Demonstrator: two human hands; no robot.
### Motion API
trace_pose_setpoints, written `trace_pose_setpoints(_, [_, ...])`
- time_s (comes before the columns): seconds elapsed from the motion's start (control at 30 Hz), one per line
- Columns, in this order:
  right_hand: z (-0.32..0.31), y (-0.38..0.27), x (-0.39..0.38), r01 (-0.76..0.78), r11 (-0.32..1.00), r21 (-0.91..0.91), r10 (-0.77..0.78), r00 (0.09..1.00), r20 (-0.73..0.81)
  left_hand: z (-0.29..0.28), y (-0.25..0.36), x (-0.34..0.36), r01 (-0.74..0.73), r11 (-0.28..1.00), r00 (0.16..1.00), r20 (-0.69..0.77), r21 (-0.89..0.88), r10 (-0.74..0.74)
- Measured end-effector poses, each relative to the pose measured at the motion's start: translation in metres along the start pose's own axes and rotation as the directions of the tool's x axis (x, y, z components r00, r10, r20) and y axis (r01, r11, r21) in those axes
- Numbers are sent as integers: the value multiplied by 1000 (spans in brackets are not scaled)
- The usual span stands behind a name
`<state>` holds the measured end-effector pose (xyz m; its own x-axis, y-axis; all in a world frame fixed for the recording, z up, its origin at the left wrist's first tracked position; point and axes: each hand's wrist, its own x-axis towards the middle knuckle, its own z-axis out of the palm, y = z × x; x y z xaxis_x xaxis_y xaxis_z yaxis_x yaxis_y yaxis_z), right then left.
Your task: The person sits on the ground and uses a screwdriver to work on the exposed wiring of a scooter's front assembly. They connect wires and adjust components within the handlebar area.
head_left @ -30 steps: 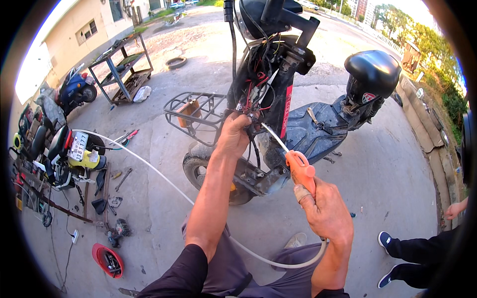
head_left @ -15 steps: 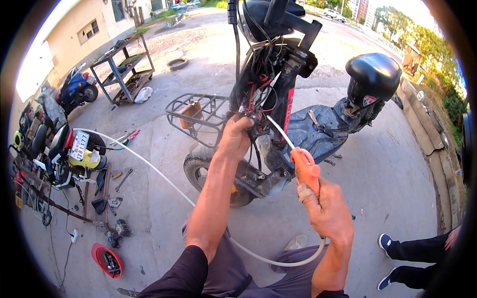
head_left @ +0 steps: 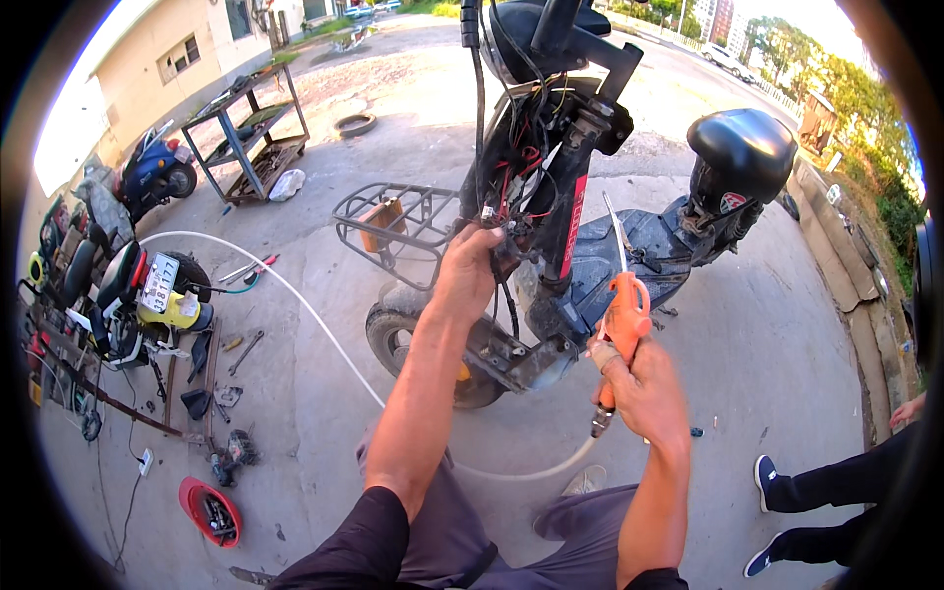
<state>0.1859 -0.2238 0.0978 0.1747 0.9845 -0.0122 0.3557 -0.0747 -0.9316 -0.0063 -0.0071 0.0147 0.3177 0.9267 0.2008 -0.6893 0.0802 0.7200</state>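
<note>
My right hand is closed round an orange air blow gun, whose thin metal nozzle points up over the scooter's footboard. A pale hose joins the gun's lower end by a metal fitting. My left hand is closed at the exposed wiring in the front of a stripped black electric scooter. Its thumb presses beside a small white connector; the other fingers are mostly hidden. The nozzle tip is apart from the wires.
A front rack juts out left of the scooter. On the ground at left lie a wrench, a power drill and a red bowl of metal parts. A metal cart stands farther back. Another person's legs are at right.
The blow gun has swung away from the wiring, to the right, and its nozzle now points more upright. My left hand stays at the wires.
</note>
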Motion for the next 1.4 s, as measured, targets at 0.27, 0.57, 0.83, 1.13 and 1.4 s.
trace_pose_setpoints(0.27, [16, 104, 39, -52, 985, 163, 56, 998, -17, -2, 8, -10, 35, 999, 999, -3, -8, -35])
trace_pose_setpoints(0.57, [36, 134, 42, -271, 879, 392, 268, 961, 63, -14, 11, -17, 62, 991, 998, 2, 116, -63])
trace_pose_setpoints(0.83, [28, 141, 12, -244, 919, 311, 241, 969, 50, -19, 63, -79, -56, 574, 988, -38, 817, 151])
trace_pose_setpoints(1.13, [21, 111, -22, -181, 952, 248, 165, 983, 85, -207, 70, -344, 354, 477, 685, -570, 804, 453])
trace_pose_setpoints(1.4, [-1, 116, 1, -235, 892, 386, 224, 972, 74, -313, -143, -616, 957, -163, 96, -794, 239, -601])
